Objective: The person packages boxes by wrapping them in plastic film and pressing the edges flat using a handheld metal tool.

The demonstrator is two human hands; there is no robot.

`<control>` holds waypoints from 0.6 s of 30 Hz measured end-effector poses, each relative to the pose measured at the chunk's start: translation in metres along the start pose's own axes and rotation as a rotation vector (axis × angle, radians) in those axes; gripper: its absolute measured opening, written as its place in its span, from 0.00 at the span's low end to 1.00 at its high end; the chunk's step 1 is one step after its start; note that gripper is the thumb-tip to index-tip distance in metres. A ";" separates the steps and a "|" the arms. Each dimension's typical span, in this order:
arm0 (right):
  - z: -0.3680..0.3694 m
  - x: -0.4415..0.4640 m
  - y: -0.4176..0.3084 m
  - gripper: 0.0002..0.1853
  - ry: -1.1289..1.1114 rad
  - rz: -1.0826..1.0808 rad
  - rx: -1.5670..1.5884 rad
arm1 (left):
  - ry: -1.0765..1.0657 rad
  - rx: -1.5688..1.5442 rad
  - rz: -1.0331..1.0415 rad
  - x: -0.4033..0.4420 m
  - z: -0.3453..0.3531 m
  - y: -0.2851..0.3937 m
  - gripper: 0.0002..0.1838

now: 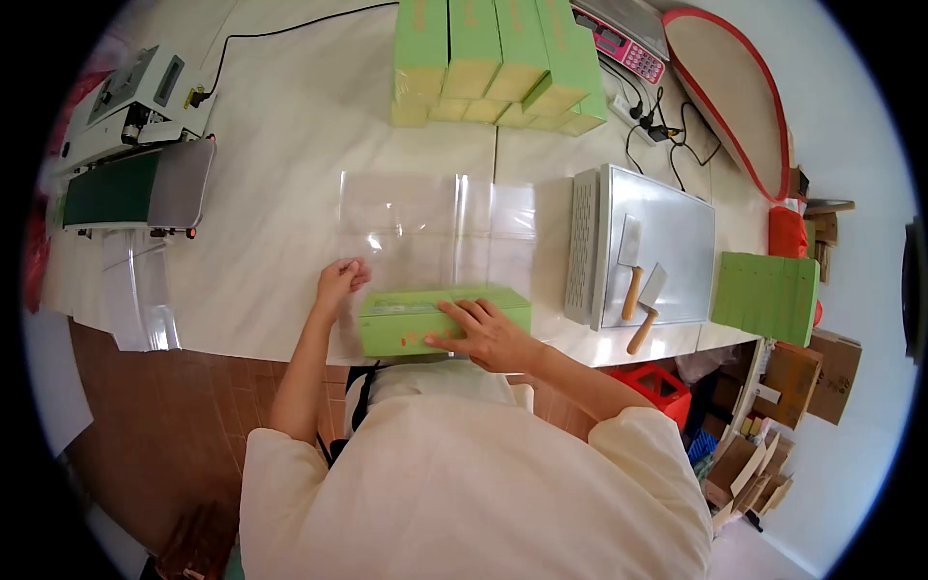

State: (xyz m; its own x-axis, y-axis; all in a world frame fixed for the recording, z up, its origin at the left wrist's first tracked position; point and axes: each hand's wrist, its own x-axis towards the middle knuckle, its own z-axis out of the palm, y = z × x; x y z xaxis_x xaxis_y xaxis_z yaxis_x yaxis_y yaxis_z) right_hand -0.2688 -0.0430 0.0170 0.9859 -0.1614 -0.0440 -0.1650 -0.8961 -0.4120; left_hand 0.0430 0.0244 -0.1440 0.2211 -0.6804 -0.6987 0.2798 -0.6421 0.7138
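A long green box (387,338) lies across the front edge of the table, close to my body. My right hand (491,333) grips it from above, its fingers spread over the top and the thumb against the near side. Beyond the box, a sheet of clear plastic film (416,217) is spread flat, with shiny creases running through it. My left hand (340,282) is closed in a pinch at the film's left edge, just left of the box. The exact pinch point is partly hidden by the fingers.
Several stacked green boxes (498,53) stand at the back. A metal-topped unit (667,217) on the right carries two wooden-handled scrapers (638,290). A machine with a green belt (111,188) is on the left. Cables (657,126) trail near a pink-keyed scale (628,48).
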 end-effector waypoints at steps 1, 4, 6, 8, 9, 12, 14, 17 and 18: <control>0.003 -0.002 0.003 0.40 -0.002 0.015 0.027 | 0.019 0.029 0.003 0.003 -0.001 0.000 0.17; 0.013 -0.005 0.013 0.40 0.003 0.030 0.084 | 0.034 0.116 0.061 0.021 -0.004 0.010 0.19; 0.019 -0.009 0.018 0.41 0.008 0.045 0.116 | 0.044 0.131 0.054 0.037 -0.007 0.027 0.20; 0.023 -0.013 0.021 0.42 0.042 0.062 0.178 | 0.044 0.148 0.045 0.053 -0.002 0.051 0.21; 0.025 -0.014 0.021 0.42 0.046 0.075 0.186 | 0.011 0.125 0.030 0.061 0.002 0.066 0.22; 0.027 -0.015 0.022 0.42 0.047 0.089 0.200 | -0.102 0.238 0.013 0.090 0.021 0.100 0.22; 0.029 -0.016 0.023 0.40 0.049 0.081 0.229 | -0.181 0.370 0.011 0.102 0.041 0.113 0.22; 0.030 -0.017 0.023 0.36 0.069 0.081 0.195 | -0.384 0.723 0.190 0.103 0.083 0.123 0.17; 0.030 -0.017 0.023 0.36 0.074 0.091 0.201 | -0.403 0.878 0.264 0.099 0.097 0.125 0.15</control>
State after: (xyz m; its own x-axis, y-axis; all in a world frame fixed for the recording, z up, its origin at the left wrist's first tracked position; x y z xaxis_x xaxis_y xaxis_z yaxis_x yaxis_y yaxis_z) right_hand -0.2886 -0.0483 -0.0185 0.9614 -0.2741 -0.0253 -0.2370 -0.7774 -0.5826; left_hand 0.0094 -0.1578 -0.1195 -0.2023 -0.8033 -0.5602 -0.5572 -0.3760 0.7403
